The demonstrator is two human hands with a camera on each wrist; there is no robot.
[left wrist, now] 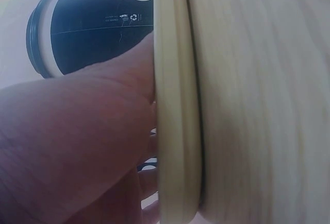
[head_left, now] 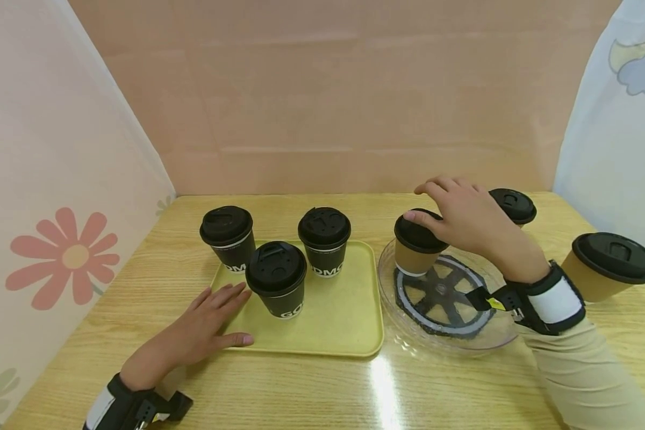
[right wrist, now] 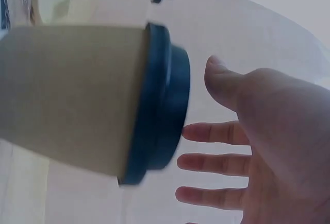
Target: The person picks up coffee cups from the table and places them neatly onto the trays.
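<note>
My right hand (head_left: 464, 218) is over a light brown paper cup (head_left: 412, 260) with a black lid, fingers and thumb spread and holding nothing. In the right wrist view the straight fingers and thumb lie just above the lid (right wrist: 164, 105). That cup stands upright on a clear round dish (head_left: 384, 286) with a dark wheel-like pattern inside. My left hand (head_left: 193, 331) rests at the left front corner of a yellow tray (head_left: 338, 334), fingers extended. Close to it is a black lidded paper cup (head_left: 282, 286); two more black cups, one left (head_left: 228, 236) and one right (head_left: 325, 239), stand behind.
Two more brown cups with black lids stand on the wooden table (head_left: 322, 394) to the right: a near one (head_left: 596, 272) beside my right wrist and a far one (head_left: 513, 206) partly behind my hand. A pinkish sheet (head_left: 355, 107) backs the table.
</note>
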